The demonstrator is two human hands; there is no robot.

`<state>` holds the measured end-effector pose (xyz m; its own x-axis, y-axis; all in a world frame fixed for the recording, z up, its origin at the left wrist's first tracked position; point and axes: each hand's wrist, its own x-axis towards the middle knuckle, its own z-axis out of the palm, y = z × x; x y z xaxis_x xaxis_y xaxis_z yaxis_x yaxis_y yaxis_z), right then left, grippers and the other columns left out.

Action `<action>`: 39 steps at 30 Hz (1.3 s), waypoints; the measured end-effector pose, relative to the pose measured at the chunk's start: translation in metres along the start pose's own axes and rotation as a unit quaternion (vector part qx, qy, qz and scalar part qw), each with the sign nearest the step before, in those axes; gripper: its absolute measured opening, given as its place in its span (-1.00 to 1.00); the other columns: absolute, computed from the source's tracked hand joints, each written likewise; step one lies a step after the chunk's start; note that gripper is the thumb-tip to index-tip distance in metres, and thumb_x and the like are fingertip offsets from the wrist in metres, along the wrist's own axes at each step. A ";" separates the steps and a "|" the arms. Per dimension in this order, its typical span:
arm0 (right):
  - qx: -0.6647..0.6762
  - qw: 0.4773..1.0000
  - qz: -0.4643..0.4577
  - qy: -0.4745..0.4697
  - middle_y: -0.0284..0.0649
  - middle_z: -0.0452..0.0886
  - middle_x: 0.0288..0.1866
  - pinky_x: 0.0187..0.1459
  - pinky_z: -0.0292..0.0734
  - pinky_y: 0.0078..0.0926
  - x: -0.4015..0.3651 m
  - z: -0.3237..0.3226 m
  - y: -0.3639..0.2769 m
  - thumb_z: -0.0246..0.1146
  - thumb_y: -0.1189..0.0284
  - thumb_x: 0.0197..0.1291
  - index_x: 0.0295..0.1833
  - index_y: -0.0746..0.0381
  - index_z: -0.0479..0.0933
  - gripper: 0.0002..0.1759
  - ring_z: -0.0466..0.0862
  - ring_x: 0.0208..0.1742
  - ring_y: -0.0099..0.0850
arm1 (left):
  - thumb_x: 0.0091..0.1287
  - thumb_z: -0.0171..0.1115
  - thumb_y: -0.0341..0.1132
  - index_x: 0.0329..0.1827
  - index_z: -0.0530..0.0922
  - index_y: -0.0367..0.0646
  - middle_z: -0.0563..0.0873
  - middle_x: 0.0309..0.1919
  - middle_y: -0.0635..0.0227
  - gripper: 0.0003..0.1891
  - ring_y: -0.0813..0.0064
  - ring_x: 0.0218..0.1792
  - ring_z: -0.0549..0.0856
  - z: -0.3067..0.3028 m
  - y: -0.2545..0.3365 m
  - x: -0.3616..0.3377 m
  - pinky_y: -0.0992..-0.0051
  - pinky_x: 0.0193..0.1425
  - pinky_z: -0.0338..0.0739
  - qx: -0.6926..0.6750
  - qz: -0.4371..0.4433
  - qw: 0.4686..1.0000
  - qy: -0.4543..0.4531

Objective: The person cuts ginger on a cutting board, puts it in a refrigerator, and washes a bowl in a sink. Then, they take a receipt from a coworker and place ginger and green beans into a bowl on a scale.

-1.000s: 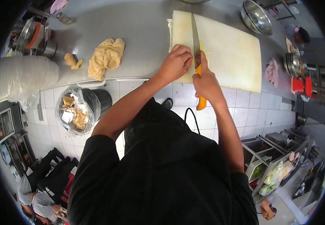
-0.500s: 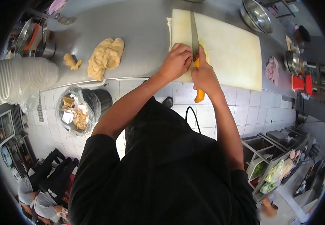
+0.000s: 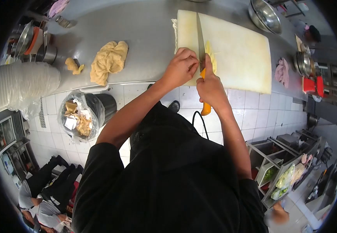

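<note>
My right hand [image 3: 212, 89] is wrapped round the orange handle of a long kitchen knife [image 3: 200, 37], its index finger stretched along the top. The blade points away from me over the left part of a white cutting board [image 3: 242, 58]. Just left of the blade, my left hand [image 3: 180, 68] is closed with bent fingers and thumb together at the board's near edge. Whatever it pinches is hidden. Thin pale yellow slices [image 3: 210, 54] lie against the blade's right side. A knobby piece of ginger root [image 3: 74, 66] rests on the steel counter far to the left.
A tan cloth [image 3: 109, 62] lies on the steel counter [image 3: 149, 39]. Steel bowls [image 3: 267, 17] stand at the back right, near a pink cloth [image 3: 282, 72]. Stacked plastic-wrapped containers [image 3: 24, 83] fill the left end. Below the counter is a lined waste bin [image 3: 81, 116]. Other people [image 3: 50, 194] are at lower left.
My right hand and the knife have drawn slightly toward me. My left hand has shifted slightly left, away from the blade. More of the yellow slices shows beside the blade.
</note>
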<state>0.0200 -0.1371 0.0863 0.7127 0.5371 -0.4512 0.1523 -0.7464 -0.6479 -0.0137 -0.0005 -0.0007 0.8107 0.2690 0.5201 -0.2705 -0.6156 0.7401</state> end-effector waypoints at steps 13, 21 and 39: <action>0.029 1.000 -0.008 0.004 0.16 0.55 0.13 -0.41 0.63 -0.32 0.002 -0.002 -0.006 -0.06 0.58 0.15 0.59 0.25 -0.20 -0.13 0.63 -0.62 -0.19 | 0.09 0.36 -0.58 -0.29 0.66 -0.26 0.62 -0.20 0.31 -0.87 0.21 -0.04 0.58 0.002 -0.003 -0.003 0.33 0.04 0.52 -0.007 0.003 1.000 0.007; 0.043 0.999 0.025 -0.014 0.12 0.65 -0.40 -0.34 0.64 -0.30 0.005 -0.019 -0.020 -0.07 0.56 0.15 0.59 0.32 -0.19 -0.14 0.66 -0.61 -0.15 | 0.10 0.35 -0.56 -0.31 0.67 -0.25 0.61 -0.22 0.32 -0.90 0.25 -0.07 0.58 0.001 -0.004 -0.002 0.36 0.01 0.54 -0.003 -0.004 1.000 0.010; 0.049 0.998 0.028 -0.033 0.24 0.54 0.13 -0.38 0.64 -0.30 0.011 -0.019 -0.023 -0.08 0.57 0.15 0.59 0.26 -0.21 -0.13 0.64 -0.61 -0.19 | 0.06 0.37 -0.58 -0.30 0.70 -0.24 0.60 -0.22 0.31 -0.86 0.26 -0.10 0.57 -0.004 -0.003 0.005 0.37 -0.03 0.55 0.039 -0.004 0.999 -0.007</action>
<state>0.0372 -0.1212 0.1077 0.6712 0.5225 -0.5258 0.0439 -0.7361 -0.6755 -0.0109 0.0054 0.0013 0.8198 0.2636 0.5083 -0.2237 -0.6697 0.7082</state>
